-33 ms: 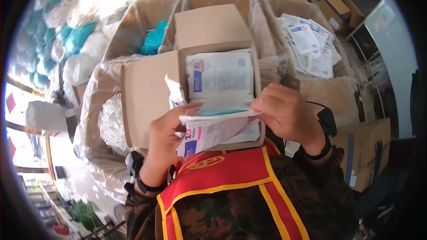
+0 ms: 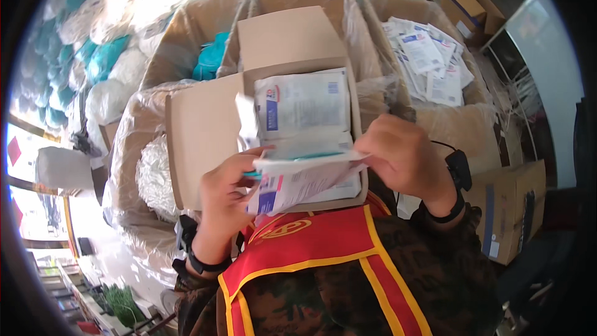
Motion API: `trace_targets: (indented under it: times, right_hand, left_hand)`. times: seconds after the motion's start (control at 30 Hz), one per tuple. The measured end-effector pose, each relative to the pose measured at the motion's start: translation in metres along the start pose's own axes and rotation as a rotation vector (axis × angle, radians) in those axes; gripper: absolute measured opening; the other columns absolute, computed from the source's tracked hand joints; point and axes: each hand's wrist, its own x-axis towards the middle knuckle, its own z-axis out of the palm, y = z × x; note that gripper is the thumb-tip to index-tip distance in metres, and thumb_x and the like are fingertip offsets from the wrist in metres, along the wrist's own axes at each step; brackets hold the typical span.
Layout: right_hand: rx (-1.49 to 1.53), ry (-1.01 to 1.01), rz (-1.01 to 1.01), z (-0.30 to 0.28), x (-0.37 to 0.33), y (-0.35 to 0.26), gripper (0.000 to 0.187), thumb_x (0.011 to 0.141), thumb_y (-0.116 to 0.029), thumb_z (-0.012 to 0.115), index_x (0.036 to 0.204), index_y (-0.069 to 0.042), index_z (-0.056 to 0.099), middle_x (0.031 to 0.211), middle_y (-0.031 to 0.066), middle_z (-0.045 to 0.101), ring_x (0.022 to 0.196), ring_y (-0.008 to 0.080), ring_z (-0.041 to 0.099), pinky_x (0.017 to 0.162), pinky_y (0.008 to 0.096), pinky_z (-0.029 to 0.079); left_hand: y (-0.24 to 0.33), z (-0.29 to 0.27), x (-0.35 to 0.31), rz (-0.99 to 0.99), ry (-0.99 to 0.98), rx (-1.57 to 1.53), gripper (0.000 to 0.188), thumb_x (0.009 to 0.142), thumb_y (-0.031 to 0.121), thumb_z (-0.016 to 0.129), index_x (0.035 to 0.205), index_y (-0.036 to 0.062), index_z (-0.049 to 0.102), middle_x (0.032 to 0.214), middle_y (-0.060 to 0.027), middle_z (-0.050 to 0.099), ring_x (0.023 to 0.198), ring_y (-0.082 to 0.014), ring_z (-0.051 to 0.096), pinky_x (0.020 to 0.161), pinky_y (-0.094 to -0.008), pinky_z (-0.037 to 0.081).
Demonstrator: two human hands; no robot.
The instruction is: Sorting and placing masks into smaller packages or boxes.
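Note:
Between my two hands is a white printed paper pouch (image 2: 295, 182) with blue and red marks, its upper edge parted. Teal material (image 2: 323, 156) shows inside that opening, and a teal bit sticks out by my left fingers. My left hand (image 2: 227, 183) is closed on the pouch's left end. At its upper right corner my right hand (image 2: 398, 152) pinches the paper. Below them lies an open cardboard box (image 2: 208, 140) packed with similar flat pouches (image 2: 305, 102). A torn white strip (image 2: 247, 123) stands at the box's left inner side.
Large plastic-lined cartons surround the box. The right one holds a loose heap of white pouches (image 2: 429, 62); another contains a teal bundle (image 2: 211, 57). White stringy material (image 2: 157, 171) fills the left one. Stacked bags (image 2: 115, 56) rise behind at left. A closed carton (image 2: 510, 211) stands at right.
The pouch's printed front has tilted slightly, and the teal bit by my left fingers has come into sight. Both hands keep their hold; the whole view has shifted a little.

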Motion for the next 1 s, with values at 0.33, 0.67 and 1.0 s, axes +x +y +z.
trace_targets:
  times: [0.33, 0.67, 1.0]
  right_hand:
    - [0.366, 0.434, 0.856, -0.069, -0.113, 0.087, 0.011, 0.087, -0.008, 0.064, 0.097, -0.005, 0.064, 0.075, -0.0045, 0.062, 0.056, 0.0008, 0.051, 0.048, 0.0167, 0.037]
    - [0.598, 0.371, 0.828, -0.123, -0.117, 0.159, 0.022, 0.084, -0.014, 0.069, 0.103, -0.003, 0.063, 0.086, 0.0005, 0.067, 0.069, 0.0056, 0.06, 0.061, 0.0199, 0.048]
    - [0.716, 0.563, 0.881, -0.108, -0.146, 0.172, 0.022, 0.087, -0.016, 0.067, 0.106, -0.006, 0.062, 0.087, -0.0009, 0.066, 0.07, 0.004, 0.06, 0.054, 0.0168, 0.045]
  left_hand:
    - [-0.023, -0.027, 0.024, -0.165, 0.436, -0.64, 0.009, 0.083, -0.001, 0.06, 0.092, 0.0001, 0.061, 0.083, -0.0027, 0.064, 0.072, -0.0085, 0.06, 0.066, -0.0226, 0.049]
    - [-0.031, -0.06, 0.03, -0.032, 0.469, -0.81, 0.037, 0.087, 0.004, 0.061, 0.121, -0.0067, 0.053, 0.113, -0.0141, 0.065, 0.097, -0.0204, 0.066, 0.086, -0.0321, 0.053]
    - [-0.093, -0.183, -0.01, 0.048, 0.641, -0.807, 0.033, 0.095, 0.008, 0.051, 0.125, -0.0058, 0.051, 0.117, -0.015, 0.063, 0.102, -0.0218, 0.064, 0.088, -0.0316, 0.053]
